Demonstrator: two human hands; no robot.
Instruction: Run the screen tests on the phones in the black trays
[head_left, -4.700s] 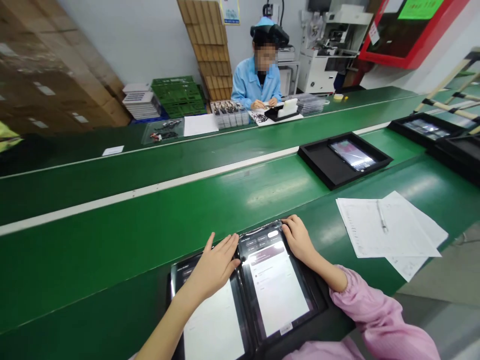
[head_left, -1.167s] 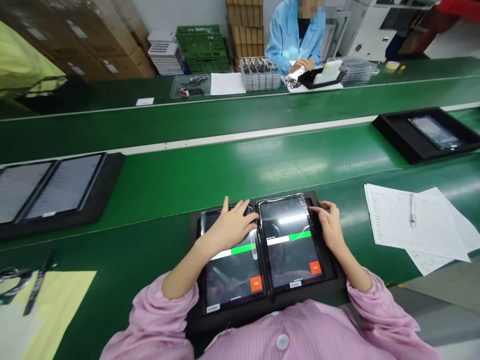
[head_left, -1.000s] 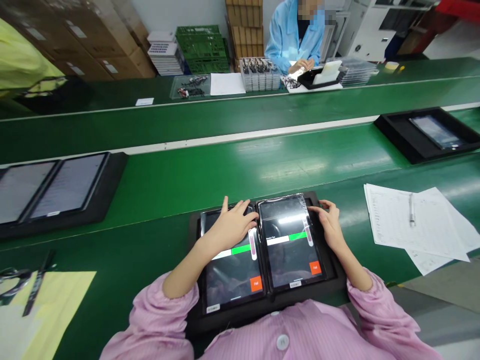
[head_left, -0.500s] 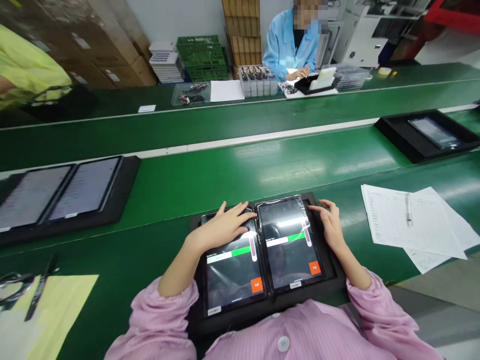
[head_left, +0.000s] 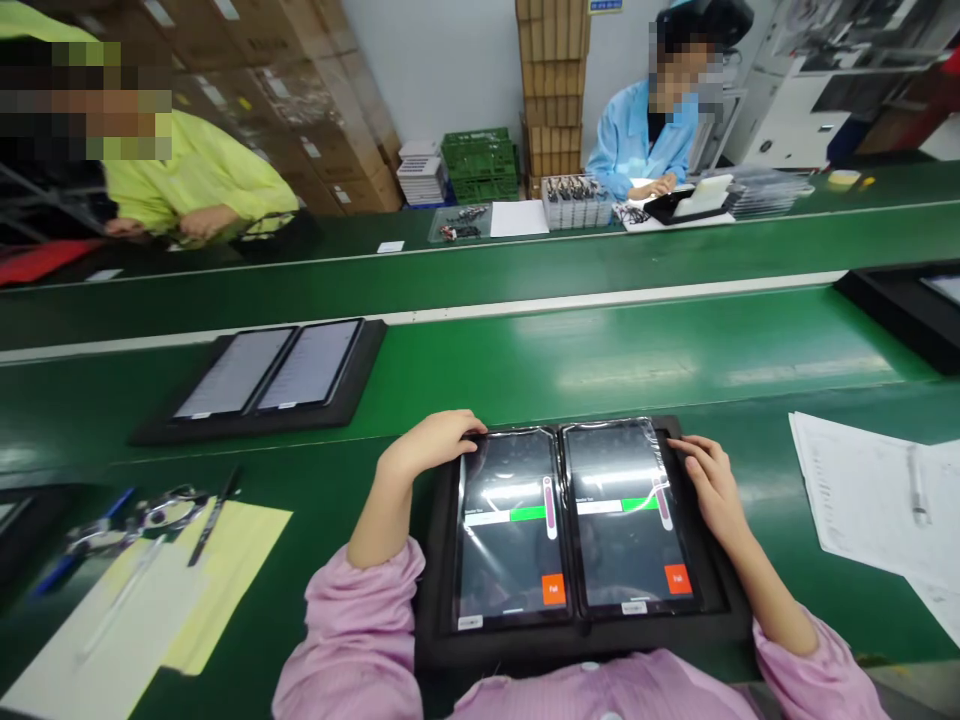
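Two black tablets lie side by side in a black foam tray (head_left: 495, 650), with clear film over their screens. Both the left tablet (head_left: 506, 570) and the right tablet (head_left: 630, 560) show a green bar, a volume slider and an orange "Fail" box. My left hand (head_left: 435, 440) is bent over the upper left corner of the left tablet, fingers and thumb closed at its edge. Beside the upper right edge of the right tablet is my right hand (head_left: 712, 485), its fingers extended and the index fingertip at the edge.
Another tray (head_left: 345, 400) with two tablets stands at left on the green bench. Yellow paper (head_left: 240, 535), pens and cables lie nearer. Printed sheets (head_left: 847, 500) with a pen lie at right, below another black tray (head_left: 892, 310). Two people work across the bench.
My left hand has moved from across the left tablet's top to its upper left corner. My right hand stays by the right tablet. The view has shifted left.
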